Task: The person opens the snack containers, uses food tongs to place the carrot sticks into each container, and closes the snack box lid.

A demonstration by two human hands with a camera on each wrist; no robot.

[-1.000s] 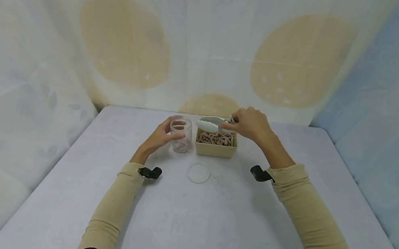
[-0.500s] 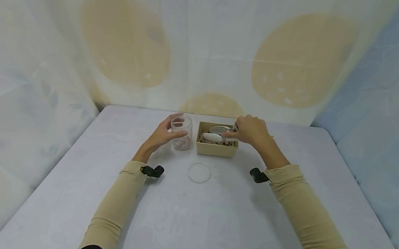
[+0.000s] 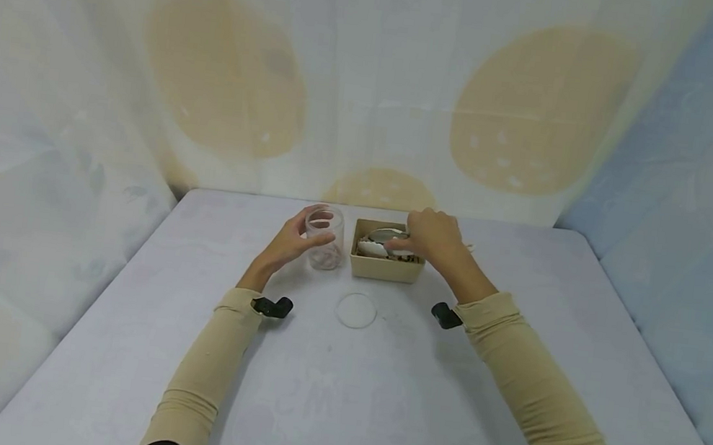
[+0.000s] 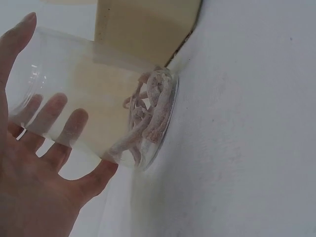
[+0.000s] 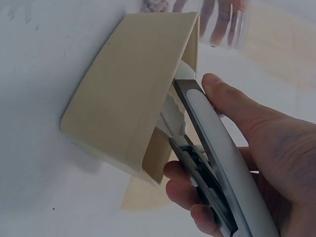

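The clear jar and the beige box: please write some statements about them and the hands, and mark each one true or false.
1. The left hand holds the clear jar. True.
2. The jar is empty. False: some pinkish-brown strips lie at its bottom.
3. The right hand grips tongs whose white tips reach into the beige box. True.
4. The round clear lid sits on the jar. False: it lies flat on the table, nearer the person than the jar and box.
5. The jar stands to the right of the box. False: it stands close to the box's left side.
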